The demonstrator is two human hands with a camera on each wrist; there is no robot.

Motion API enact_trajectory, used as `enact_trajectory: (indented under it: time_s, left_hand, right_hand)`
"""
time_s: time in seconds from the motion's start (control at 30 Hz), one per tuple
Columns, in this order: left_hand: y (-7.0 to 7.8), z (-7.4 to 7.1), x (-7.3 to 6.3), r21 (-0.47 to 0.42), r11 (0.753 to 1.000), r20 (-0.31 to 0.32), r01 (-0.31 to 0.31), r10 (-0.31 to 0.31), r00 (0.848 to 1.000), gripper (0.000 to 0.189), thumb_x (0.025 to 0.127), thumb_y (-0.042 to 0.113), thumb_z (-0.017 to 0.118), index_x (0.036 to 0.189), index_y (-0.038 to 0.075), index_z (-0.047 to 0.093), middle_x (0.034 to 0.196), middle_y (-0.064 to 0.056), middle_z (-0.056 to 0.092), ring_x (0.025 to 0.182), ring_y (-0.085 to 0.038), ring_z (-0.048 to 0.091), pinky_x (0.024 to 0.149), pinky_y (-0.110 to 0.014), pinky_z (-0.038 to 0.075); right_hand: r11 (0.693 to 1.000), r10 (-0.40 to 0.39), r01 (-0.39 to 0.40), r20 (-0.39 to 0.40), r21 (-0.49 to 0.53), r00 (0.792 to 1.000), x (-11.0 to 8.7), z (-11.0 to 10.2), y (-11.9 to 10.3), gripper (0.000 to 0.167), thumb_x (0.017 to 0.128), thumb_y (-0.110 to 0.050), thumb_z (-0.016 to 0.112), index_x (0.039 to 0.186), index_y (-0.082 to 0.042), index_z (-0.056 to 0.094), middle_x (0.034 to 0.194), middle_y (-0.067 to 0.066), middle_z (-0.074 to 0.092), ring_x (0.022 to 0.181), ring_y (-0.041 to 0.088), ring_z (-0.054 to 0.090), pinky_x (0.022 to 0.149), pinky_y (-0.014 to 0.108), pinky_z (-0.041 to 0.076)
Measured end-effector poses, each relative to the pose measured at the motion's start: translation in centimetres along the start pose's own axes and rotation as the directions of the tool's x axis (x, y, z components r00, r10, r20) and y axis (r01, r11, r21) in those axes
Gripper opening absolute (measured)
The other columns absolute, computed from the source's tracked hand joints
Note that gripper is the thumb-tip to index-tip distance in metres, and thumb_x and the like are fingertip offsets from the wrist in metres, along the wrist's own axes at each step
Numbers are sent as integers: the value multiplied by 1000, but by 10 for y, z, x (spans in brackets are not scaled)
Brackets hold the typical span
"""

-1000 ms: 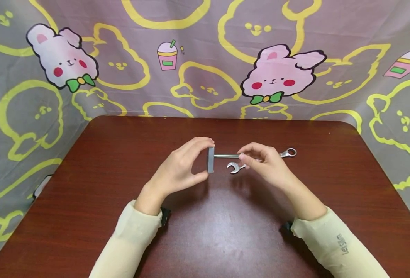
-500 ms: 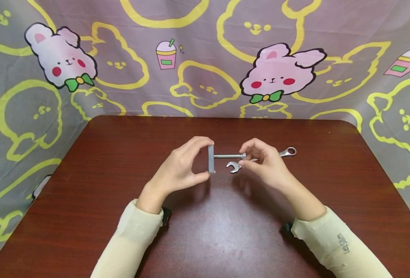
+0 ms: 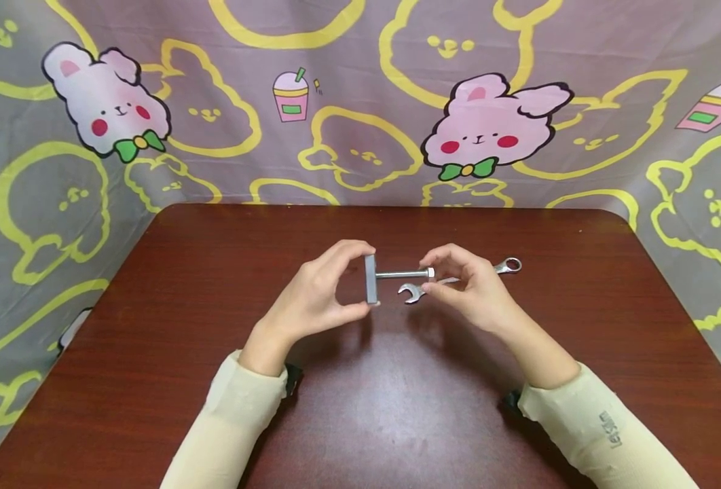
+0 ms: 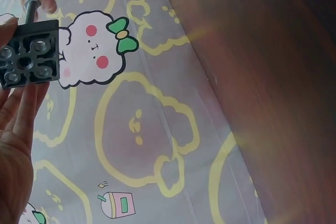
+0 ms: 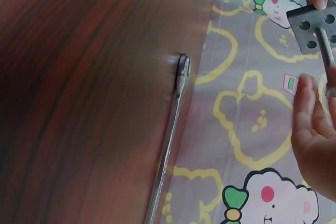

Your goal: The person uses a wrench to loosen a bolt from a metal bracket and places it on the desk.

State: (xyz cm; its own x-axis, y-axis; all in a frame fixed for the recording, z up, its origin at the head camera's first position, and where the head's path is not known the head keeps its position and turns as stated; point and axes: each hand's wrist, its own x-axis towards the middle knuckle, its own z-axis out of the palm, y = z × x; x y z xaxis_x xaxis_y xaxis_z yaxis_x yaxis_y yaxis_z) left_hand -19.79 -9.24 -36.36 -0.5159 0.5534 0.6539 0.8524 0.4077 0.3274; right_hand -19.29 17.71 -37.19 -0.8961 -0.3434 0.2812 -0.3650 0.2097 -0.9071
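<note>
My left hand (image 3: 314,292) holds a grey square plate (image 3: 371,279) by its top and bottom edges, thumb below and fingers above. From the plate's middle a metal bolt (image 3: 400,274) sticks out level to the right, ending in a hex head (image 3: 430,272). My right hand (image 3: 467,282) is around that head, thumb and fingertips spread apart with the head visible between them. Holes pierce the plate's face (image 5: 315,19) in the right wrist view; its ribbed back (image 4: 50,51) shows in the left wrist view.
A combination wrench (image 3: 508,265) lies on the brown table (image 3: 360,407) beneath my right hand, its middle partly hidden by that hand. Patterned cloth (image 3: 360,88) hangs behind the table and along both sides.
My right thumb and fingertips, earlier together over the bolt's end, have parted and bared the hex head. The left hand and plate stay nearly still.
</note>
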Motion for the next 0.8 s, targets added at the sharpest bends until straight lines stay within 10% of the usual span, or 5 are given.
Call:
enact_trajectory:
  time_s: [0.23, 0.8]
  left_hand:
    - [2, -2, 0, 24, 999, -5, -43, 43, 999, 65, 68, 6, 81, 125, -1, 53, 126, -14, 61, 116, -23, 61, 96, -32, 54]
    - [1, -3, 0, 126, 990, 29, -65, 62, 998, 68, 66, 2, 82, 126, -1, 53, 128, -14, 60, 121, -23, 59, 101, -33, 51]
  right_hand:
    - [991, 97, -91, 53, -100, 994, -1, -6, 6, 21, 87, -2, 71, 107, 3, 66, 81, -8, 65, 75, 5, 61, 66, 20, 51]
    - [987, 144, -147, 48, 58, 988, 0, 0, -1, 19, 92, 0, 63, 108, 11, 61, 76, -2, 68, 70, 9, 66, 66, 24, 58]
